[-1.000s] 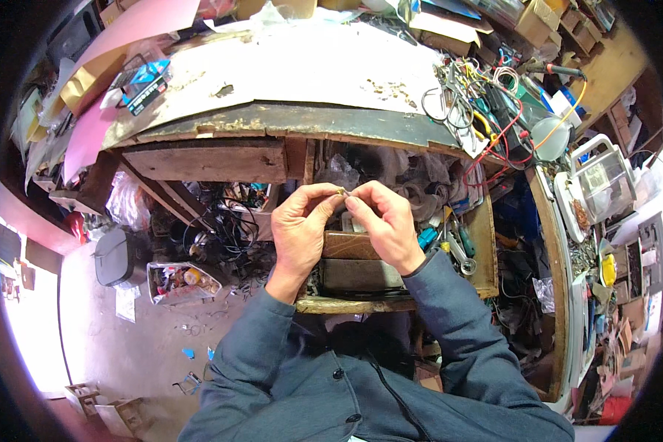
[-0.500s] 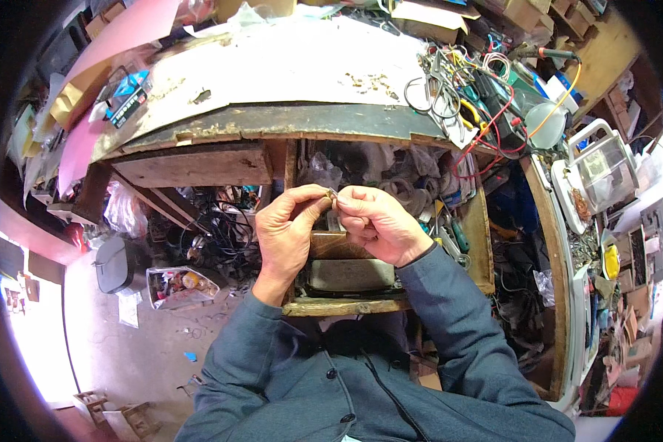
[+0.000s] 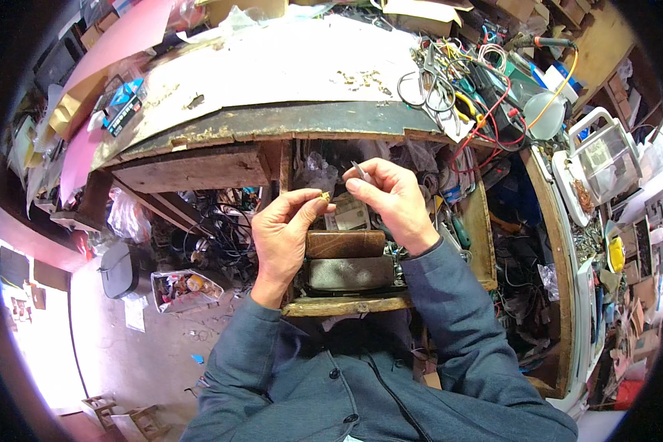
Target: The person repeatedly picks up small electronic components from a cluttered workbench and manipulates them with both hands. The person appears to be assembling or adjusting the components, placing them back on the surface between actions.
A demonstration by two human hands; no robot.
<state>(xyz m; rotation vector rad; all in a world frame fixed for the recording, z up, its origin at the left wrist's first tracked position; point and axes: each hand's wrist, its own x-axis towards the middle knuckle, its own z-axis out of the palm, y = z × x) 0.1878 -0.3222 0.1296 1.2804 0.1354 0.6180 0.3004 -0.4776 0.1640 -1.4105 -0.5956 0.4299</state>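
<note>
My left hand point(image 3: 283, 230) pinches a tiny gold-coloured metal piece point(image 3: 325, 197) between thumb and fingertips. Up and to the right of it, my right hand point(image 3: 394, 202) grips a small pointed metal tool point(image 3: 358, 169), its tip angled up and to the left; its exact kind does not show. The two hands are apart, both over a pulled-out wooden drawer point(image 3: 346, 305). Below them in the drawer lie a brown glossy case point(image 3: 345, 244) and, nearer to me, a grey oblong case point(image 3: 351, 273). Clear plastic bags point(image 3: 318, 172) crumple at the drawer's back.
Beyond the drawer, a white sheet point(image 3: 272, 70) covers the bench and carries small brassy bits point(image 3: 365, 79). Scissors point(image 3: 429, 90), pliers point(image 3: 467, 107) and red test leads point(image 3: 486, 140) crowd its right end. A black bin point(image 3: 119, 269) stands on the floor at left.
My right hand has moved up and to the right, away from the left, and the pointed metal tool now shows in it. The left hand stays nearly in place, its gold-coloured piece now visible.
</note>
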